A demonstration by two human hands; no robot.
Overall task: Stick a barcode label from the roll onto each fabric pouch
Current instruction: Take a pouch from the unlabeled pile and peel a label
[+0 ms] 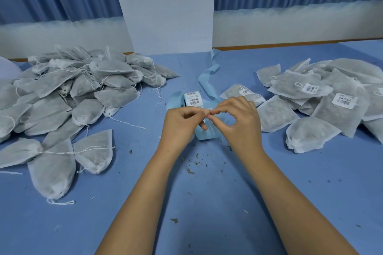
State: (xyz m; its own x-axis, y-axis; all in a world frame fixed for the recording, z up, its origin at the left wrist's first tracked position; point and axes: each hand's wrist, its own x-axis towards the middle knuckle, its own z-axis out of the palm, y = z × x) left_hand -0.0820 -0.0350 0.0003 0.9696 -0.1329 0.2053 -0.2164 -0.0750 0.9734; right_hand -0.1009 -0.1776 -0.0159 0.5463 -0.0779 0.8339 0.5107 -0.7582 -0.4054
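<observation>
**Hands.** The left hand and the right hand meet fingertip to fingertip over the blue surface, with both forearms reaching in from the near edge. The fingers of both hands are curled. The thumb and forefinger of each hand pinch the pale blue backing strip where the hands meet. Whether a label is lifted between the fingertips cannot be told, because the spot is small and partly hidden.

**Label supply.** The label roll sits on the surface just beyond the left hand, with a printed barcode label on its outer turn. A short length of the strip shows directly beneath the two hands. A longer length runs away beyond the right hand, curling toward the white pillar at the back.

**Pouches.**
- The unlabelled pouches lie in a heap well to the left of the left hand, their drawstrings loose. A few stray ones lie nearer the person on that side.
- The labelled pouches lie in a heap to the right of the right hand, several with white barcode labels facing up.
- One single pouch with a label lies just beyond the right hand, partly covered by its knuckles.

**Debris.** Dry plant crumbs are scattered on the surface below the wrists, between the forearms.
</observation>
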